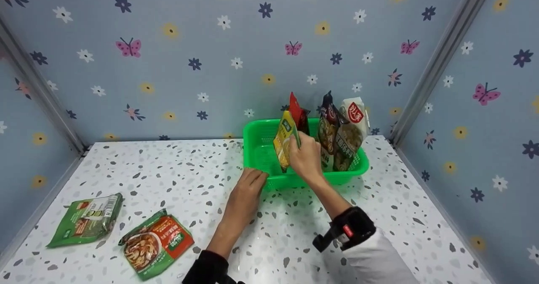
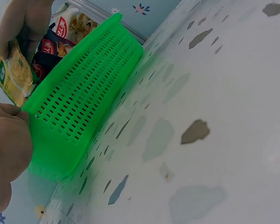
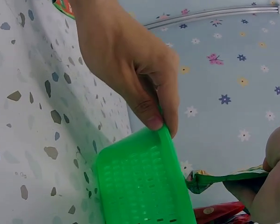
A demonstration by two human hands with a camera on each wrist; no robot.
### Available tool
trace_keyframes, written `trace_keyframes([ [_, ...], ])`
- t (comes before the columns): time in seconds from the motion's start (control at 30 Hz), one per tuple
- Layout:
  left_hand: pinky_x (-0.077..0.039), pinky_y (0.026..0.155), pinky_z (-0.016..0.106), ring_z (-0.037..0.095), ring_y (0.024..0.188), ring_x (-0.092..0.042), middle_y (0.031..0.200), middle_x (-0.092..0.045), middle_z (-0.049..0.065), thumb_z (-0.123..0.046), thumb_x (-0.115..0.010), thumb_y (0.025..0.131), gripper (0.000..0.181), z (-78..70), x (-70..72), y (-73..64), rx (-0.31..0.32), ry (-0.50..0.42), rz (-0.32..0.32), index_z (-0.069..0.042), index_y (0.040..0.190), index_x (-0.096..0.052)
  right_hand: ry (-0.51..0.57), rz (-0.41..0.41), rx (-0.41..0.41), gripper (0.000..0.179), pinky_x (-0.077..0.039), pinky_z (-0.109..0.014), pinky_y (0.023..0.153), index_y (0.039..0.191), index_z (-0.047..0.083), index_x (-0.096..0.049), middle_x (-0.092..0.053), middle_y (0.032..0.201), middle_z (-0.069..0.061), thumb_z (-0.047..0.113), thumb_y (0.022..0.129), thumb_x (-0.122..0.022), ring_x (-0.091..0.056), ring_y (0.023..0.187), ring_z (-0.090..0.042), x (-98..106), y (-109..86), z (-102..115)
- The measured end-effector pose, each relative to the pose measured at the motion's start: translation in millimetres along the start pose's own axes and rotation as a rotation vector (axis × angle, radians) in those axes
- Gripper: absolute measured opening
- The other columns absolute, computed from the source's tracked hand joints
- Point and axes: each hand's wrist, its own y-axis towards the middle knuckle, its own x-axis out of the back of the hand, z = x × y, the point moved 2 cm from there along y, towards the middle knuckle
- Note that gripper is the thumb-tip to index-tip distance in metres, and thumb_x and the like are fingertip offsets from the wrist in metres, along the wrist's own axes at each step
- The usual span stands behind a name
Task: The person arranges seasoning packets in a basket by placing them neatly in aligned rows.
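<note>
- Pinched by its upper right edge, the yellow food packet (image 1: 283, 143) is in the right hand (image 1: 306, 155), thumb and fingers closed on it with no slack showing.
- Fingers of the left hand (image 1: 248, 187) are hooked over the near rim of the green plastic basket (image 1: 278, 184), right of centre in the head view; the right wrist view shows thumb and fingers gripping that rim.
- The packet stands tilted, its lower end inside the basket; whether it touches the floor cannot be told.
- To its right in the frame, a red packet (image 1: 297, 111), a dark packet (image 1: 327, 128) and a white-topped packet (image 1: 353, 118) stand in the basket.
- Judging by this, the step in hand is setting the yellow packet among them; the next move calls for lowering it upright, then loosening the pinch while the left hand steadies the rim.
- Lower left, a green packet (image 1: 86, 221) and an orange-and-green noodle packet (image 1: 160, 244) lie on the speckled tabletop (image 1: 189, 166), seemingly left to load.
</note>
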Motion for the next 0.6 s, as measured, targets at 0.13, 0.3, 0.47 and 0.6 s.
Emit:
trace_keyframes([
  [0.13, -0.064, 0.107, 0.034, 0.023, 0.118, -0.071, 0.121, -0.079, 0.007, -0.003, -0.072, 0.108, 0.019, -0.8, 0.1, 0.1, 0.011, 0.010, 0.008, -0.005, 0.124, -0.081, -0.045, 0.021, 0.029, 0.034, -0.066, -0.051, 0.072, 0.118, -0.004, -0.081, -0.085, 0.102, -0.024, 0.014, 0.119, -0.053, -0.080, 0.078, -0.037, -10, 4.2, -11],
  [0.3, -0.064, 0.109, 0.035, 0.023, 0.122, -0.070, 0.123, -0.078, 0.008, -0.003, -0.073, 0.107, 0.022, -0.5, -0.6, -0.7, 0.025, 0.001, 0.022, -0.005, 0.127, -0.081, -0.103, 0.065, 0.030, 0.034, -0.058, -0.040, 0.058, 0.103, -0.006, -0.080, -0.080, 0.085, -0.023, 0.011, 0.117, -0.053, -0.073, 0.064, -0.032, -19, 8.8, -23],
  [0.47, -0.064, 0.107, 0.034, 0.023, 0.120, -0.071, 0.121, -0.079, 0.007, -0.003, -0.076, 0.105, 0.021, 0.5, -1.2, -1.2, 0.009, 0.011, 0.000, -0.005, 0.125, -0.081, -0.141, 0.117, 0.020, 0.034, -0.035, -0.028, 0.051, 0.087, -0.004, -0.070, -0.054, 0.061, -0.006, 0.007, 0.115, -0.054, -0.047, 0.050, -0.016, -24, 11.7, -30],
  [0.6, -0.064, 0.104, 0.033, 0.022, 0.117, -0.071, 0.118, -0.079, 0.007, -0.001, -0.078, 0.103, 0.020, 0.3, -1.0, -1.2, -0.013, 0.022, -0.029, -0.004, 0.122, -0.081, -0.140, 0.134, 0.037, 0.021, -0.029, -0.030, 0.052, 0.123, -0.008, -0.072, -0.041, 0.059, 0.001, 0.001, 0.113, -0.055, -0.037, 0.049, -0.014, -26, 9.3, -34],
])
